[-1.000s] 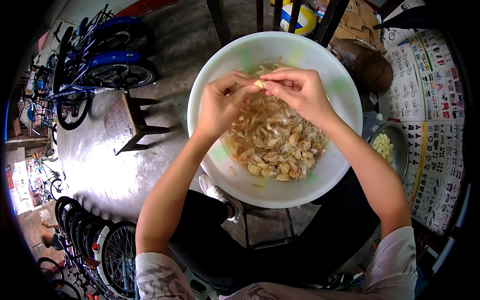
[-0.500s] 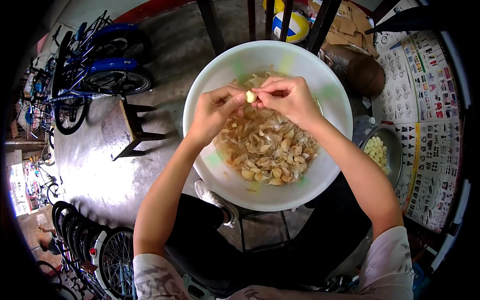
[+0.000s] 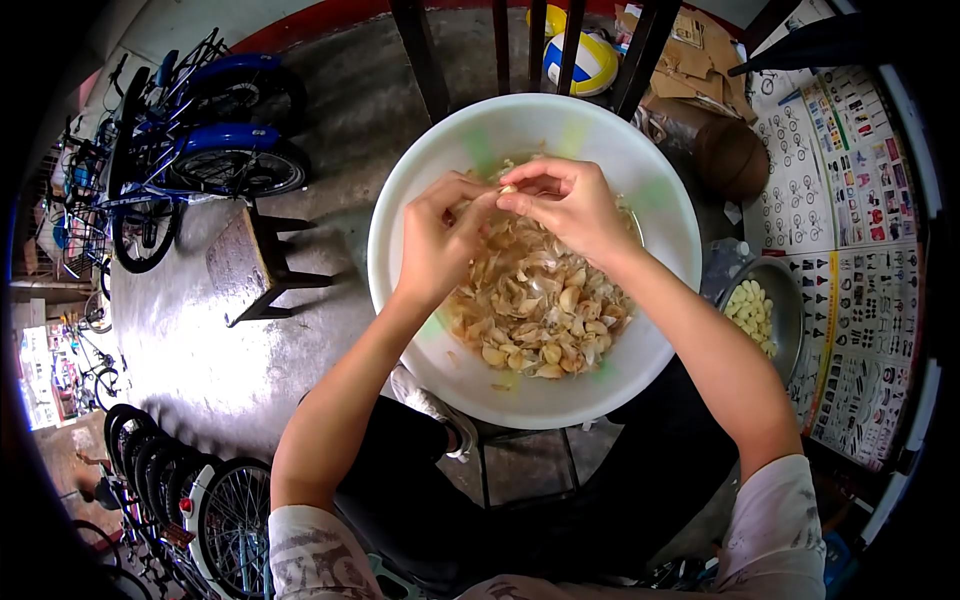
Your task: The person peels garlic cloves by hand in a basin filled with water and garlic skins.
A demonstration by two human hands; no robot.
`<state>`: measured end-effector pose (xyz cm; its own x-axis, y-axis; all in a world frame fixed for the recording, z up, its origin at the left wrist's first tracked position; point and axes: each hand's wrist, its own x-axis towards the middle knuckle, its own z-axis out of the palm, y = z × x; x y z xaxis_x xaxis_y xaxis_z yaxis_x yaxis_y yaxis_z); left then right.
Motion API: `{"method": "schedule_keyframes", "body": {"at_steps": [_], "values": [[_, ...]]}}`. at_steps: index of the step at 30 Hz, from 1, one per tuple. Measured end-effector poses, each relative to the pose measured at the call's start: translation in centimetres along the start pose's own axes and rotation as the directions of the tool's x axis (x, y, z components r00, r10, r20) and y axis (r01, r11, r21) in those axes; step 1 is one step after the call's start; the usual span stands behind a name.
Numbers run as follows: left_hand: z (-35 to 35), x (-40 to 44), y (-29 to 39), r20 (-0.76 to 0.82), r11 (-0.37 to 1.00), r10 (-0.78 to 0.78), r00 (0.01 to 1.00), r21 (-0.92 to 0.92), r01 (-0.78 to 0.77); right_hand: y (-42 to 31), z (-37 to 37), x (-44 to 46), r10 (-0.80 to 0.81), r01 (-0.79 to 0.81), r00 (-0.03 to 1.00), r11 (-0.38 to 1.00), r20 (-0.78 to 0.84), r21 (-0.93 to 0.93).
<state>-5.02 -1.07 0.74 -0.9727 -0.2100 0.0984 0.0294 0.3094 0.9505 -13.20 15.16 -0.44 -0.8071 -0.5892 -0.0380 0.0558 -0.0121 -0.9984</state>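
A garlic clove (image 3: 508, 189) is pinched between the fingertips of both hands, mostly covered by them. My left hand (image 3: 440, 228) grips it from the left, thumb and fingers closed together. From the right, my right hand (image 3: 562, 208) pinches the same clove. Both hands are above a big white plastic basin (image 3: 400, 345). Inside the basin, loose papery skins and unpeeled garlic cloves (image 3: 550, 325) lie in brownish water. To the right, a metal bowl (image 3: 793, 310) holds peeled white cloves (image 3: 750, 313).
A wooden stool (image 3: 245, 262) stands left of the basin, with blue bicycles (image 3: 225, 150) beyond it. Dark chair slats (image 3: 535, 50) rise behind the basin near a volleyball (image 3: 583, 63). A brown ball (image 3: 730, 158) and cardboard (image 3: 700, 65) lie at the right back.
The clove was plainly visible between my fingertips and is now mostly hidden. My fingers have closed in around it, and my left hand has turned slightly. The view has shifted a little.
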Motion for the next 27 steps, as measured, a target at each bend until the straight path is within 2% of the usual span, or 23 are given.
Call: {"method": "schedule_keyframes", "body": {"at_steps": [2,3,5,6,8,9,11,12,14,18,20,22,27], "values": [[-0.1,0.1,-0.8,-0.011,0.977,-0.112,0.994,-0.183,0.108,-0.4,-0.1,-0.1,0.014,-0.013,1.0,0.999,0.023,-0.045],[-0.2,0.2,-0.7,-0.012,0.978,-0.106,0.994,-0.181,0.102,-0.6,0.0,-0.2,0.005,-0.002,0.999,0.997,0.04,-0.076],[-0.1,0.0,-0.4,-0.044,0.996,-0.054,0.998,-0.078,0.05,-0.7,0.1,-0.2,-0.004,0.01,0.998,0.994,0.058,-0.107],[0.0,0.0,-0.5,-0.046,0.996,-0.053,0.998,-0.078,0.049,-0.7,0.2,-0.2,-0.038,0.042,0.998,0.996,0.048,-0.074],[0.3,-0.1,-0.6,-0.12,0.998,0.041,0.992,0.046,-0.035,-0.6,0.4,-0.3,-0.071,0.072,0.997,0.997,0.04,-0.039],[0.3,-0.1,-0.5,-0.121,0.998,0.039,0.992,0.046,-0.034,-0.4,0.5,-0.3,-0.077,0.079,0.996,0.995,0.046,-0.057],[0.4,-0.2,0.0,-0.133,0.961,0.215,0.968,0.207,-0.185,0.1,0.7,-0.3,-0.079,0.082,0.995,0.994,0.054,-0.073],[0.4,-0.2,0.1,-0.133,0.961,0.212,0.968,0.208,-0.181,0.3,0.9,-0.2,-0.054,0.056,0.998,0.998,0.034,-0.036],[0.4,-0.2,0.2,-0.136,0.974,0.156,0.978,0.183,-0.13,0.2,1.1,-0.3,-0.026,0.026,1.0,1.0,0.015,0.001],[0.4,-0.1,-0.3,-0.153,0.983,0.14,0.978,0.14,-0.118,-0.8,1.2,-0.5,0.0,0.0,1.0,1.0,0.026,0.002],[0.3,-0.1,-0.2,-0.147,0.998,0.04,0.988,0.054,-0.033,-0.5,1.1,-0.4,0.014,-0.015,0.999,1.0,0.033,0.017],[0.2,-0.2,0.2,-0.144,1.0,0.001,0.99,0.03,0.003,0.0,0.9,-0.2,0.023,-0.027,0.998,0.997,0.06,0.068],[0.1,-0.1,-0.5,-0.128,0.993,-0.118,0.985,-0.005,0.119,0.0,0.6,-0.3,0.067,-0.071,0.995,0.996,0.08,0.055]]}}
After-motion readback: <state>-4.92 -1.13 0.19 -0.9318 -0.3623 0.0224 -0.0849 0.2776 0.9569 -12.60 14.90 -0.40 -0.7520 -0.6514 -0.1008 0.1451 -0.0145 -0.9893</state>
